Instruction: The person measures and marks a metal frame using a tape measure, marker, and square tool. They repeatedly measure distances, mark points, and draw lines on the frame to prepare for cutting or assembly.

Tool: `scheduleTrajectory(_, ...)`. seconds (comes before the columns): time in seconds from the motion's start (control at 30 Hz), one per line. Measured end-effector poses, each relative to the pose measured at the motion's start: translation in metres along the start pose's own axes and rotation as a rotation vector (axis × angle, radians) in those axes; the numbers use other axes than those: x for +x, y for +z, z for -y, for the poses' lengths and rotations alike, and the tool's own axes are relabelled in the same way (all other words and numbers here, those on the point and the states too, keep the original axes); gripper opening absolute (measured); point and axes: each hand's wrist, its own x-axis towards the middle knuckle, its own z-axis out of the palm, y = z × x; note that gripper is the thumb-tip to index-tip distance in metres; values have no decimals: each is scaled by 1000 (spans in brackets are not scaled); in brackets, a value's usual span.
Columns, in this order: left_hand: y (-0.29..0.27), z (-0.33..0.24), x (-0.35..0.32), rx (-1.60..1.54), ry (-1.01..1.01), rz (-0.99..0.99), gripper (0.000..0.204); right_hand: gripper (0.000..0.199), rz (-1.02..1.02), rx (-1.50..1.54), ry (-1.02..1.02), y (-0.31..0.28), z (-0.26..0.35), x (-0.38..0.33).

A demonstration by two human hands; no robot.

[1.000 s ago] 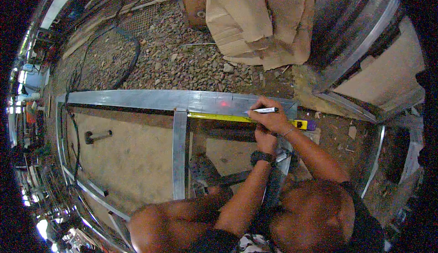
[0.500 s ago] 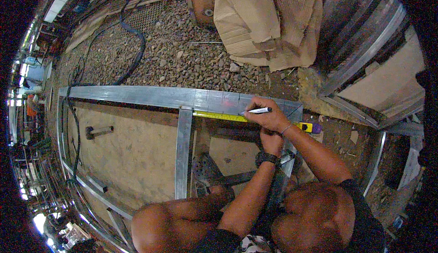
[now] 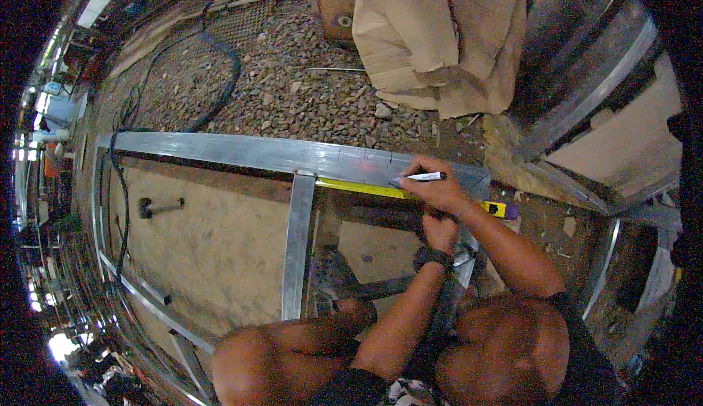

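Note:
My right hand is closed around a white marker, its tip down at the near edge of a silver metal beam. Along that edge stretches the yellow blade of a tape measure; its yellow-and-purple case shows to the right, beyond my right wrist. Just below, my left hand is curled close under the right one, with a dark watch on the wrist. What the left fingers grip is hidden. Several short dark marks cross the beam's face left of the marker.
A metal crosspiece joins the beam, and a hammer-like tool lies on the brown board inside the frame. Beyond are gravel, a black cable and cardboard. More metal framing stands at right.
The whole view has shifted slightly, so the scene sits a little further right. Both hands, the marker and the tape measure keep nearly the same place along the beam.

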Motion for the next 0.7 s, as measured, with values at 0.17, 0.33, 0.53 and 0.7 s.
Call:
scheduleTrajectory(0.17, -13, 35, -1, 66, 60, 28, 42, 19, 84, 22, -8, 22, 16, 11)
scheduleTrajectory(0.33, -7, 32, -3, -33, -27, -63, 38, 18, 147, 23, -47, 38, 26, 26)
scheduleTrajectory(0.53, 7, -27, -20, 134, -159, -52, 65, 19, 133, -4, 20, 18, 8, 28)
scheduleTrajectory(0.7, -2, 21, -6, -48, -2, -108, 43, 18, 162, -28, -50, 39, 24, 32)
